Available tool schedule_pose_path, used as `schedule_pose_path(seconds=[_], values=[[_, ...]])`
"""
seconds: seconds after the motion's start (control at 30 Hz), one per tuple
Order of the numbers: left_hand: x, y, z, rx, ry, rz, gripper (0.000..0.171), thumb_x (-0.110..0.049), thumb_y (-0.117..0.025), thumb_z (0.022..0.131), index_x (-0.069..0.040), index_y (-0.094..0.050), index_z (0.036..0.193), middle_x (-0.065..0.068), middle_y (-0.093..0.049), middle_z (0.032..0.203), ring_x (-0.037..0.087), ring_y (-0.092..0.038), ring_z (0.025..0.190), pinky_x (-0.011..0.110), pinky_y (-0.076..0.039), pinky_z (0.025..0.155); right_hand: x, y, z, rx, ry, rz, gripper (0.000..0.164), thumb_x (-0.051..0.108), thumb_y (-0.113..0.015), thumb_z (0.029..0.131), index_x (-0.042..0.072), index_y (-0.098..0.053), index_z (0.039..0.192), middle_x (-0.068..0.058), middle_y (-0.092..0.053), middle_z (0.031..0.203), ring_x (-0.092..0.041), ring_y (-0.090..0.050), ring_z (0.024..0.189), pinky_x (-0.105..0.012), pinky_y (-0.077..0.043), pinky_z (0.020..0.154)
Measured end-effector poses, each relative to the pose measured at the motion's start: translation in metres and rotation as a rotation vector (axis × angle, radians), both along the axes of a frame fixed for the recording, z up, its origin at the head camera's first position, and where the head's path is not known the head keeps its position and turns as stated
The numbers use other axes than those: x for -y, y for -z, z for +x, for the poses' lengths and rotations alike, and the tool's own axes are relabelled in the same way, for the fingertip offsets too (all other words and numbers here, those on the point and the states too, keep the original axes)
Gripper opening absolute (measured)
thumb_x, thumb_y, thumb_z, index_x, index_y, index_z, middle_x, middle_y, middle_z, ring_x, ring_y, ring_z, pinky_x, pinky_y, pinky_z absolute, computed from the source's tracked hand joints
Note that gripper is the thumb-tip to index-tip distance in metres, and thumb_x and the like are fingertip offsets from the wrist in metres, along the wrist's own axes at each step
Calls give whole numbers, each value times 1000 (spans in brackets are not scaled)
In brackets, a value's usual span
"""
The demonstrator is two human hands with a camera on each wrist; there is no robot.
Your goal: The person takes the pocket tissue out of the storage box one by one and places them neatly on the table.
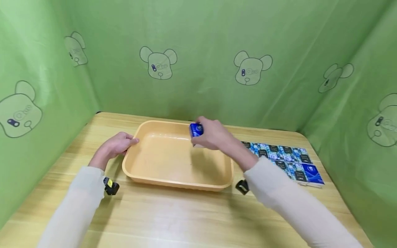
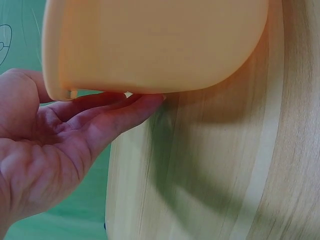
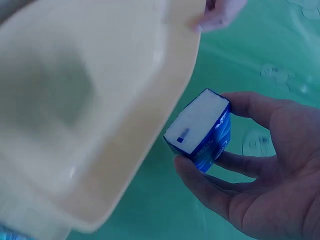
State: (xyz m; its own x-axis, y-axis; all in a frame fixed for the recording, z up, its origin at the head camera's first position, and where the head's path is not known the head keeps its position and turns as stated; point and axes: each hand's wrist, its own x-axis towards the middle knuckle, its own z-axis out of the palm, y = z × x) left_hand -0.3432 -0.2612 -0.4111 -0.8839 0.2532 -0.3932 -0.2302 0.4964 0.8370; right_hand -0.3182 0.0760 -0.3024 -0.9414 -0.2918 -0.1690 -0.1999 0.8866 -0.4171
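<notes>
A shallow peach-coloured plastic tray (image 1: 176,184) lies on the wooden table. My left hand (image 1: 118,144) pinches its left rim, thumb over the edge. In the left wrist view, the fingers of that hand (image 2: 65,135) lie along the outside of the tray wall (image 2: 165,45). My right hand (image 1: 214,134) grips a small blue tissue pack (image 1: 196,130) above the right half of the tray. Its white face shows in the right wrist view, with the blue pack (image 3: 200,127) between thumb and fingers, apart from the tray (image 3: 140,135).
Several flat blue patterned packs (image 1: 288,158) lie in rows right of the tray, partly behind my right arm. The table (image 1: 161,220) is light wood. Green curtains (image 1: 204,93) with bear faces stand around its back and sides.
</notes>
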Motion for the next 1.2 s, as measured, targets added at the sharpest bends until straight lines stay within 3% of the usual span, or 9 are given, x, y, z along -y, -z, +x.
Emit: schedule_pose_path(seconds=[0.2, 0.5, 0.83, 0.97, 1.2], values=[[1, 0, 2, 13, -6, 8, 43, -20, -45, 108, 16, -53, 129, 2, -68, 81, 8, -63, 67, 23, -55, 61, -53, -9, -2, -14, 76, 0, 77, 36, -75, 87, 10, -41, 151, -24, -60, 133, -39, -64, 111, -40, -61, 81], [2, -1, 4, 6, -12, -7, 43, -20, -45, 108, 16, -53, 130, 7, -70, 87, 11, -66, 71, 25, -57, 65, -109, 5, 4, 29, 158, 46, 80, 46, -72, 89, 5, -40, 150, -27, -59, 131, -39, -64, 107, -41, -62, 76], [1, 2, 4, 9, -25, -5, 42, -19, -44, 108, 16, -55, 129, 8, -71, 87, 10, -67, 70, 24, -57, 64, -135, 43, 7, 132, 144, 128, 81, 43, -71, 89, -2, -40, 148, -29, -60, 128, -35, -64, 102, -40, -60, 74], [1, 0, 4, 10, -24, -1, 42, -20, -45, 108, 15, -55, 128, 6, -71, 85, 10, -65, 68, 23, -55, 62, -137, 57, 8, 163, 141, 150, 83, 44, -71, 89, -1, -38, 151, -31, -57, 132, -38, -62, 106, -44, -59, 78], [-1, 0, 5, 14, -18, 18, 43, -21, -45, 108, 15, -53, 130, 2, -70, 82, 8, -65, 68, 24, -56, 62, -131, 69, 11, 196, 159, 151, 85, 46, -70, 90, -2, -36, 152, -30, -58, 132, -34, -63, 102, -40, -59, 76]])
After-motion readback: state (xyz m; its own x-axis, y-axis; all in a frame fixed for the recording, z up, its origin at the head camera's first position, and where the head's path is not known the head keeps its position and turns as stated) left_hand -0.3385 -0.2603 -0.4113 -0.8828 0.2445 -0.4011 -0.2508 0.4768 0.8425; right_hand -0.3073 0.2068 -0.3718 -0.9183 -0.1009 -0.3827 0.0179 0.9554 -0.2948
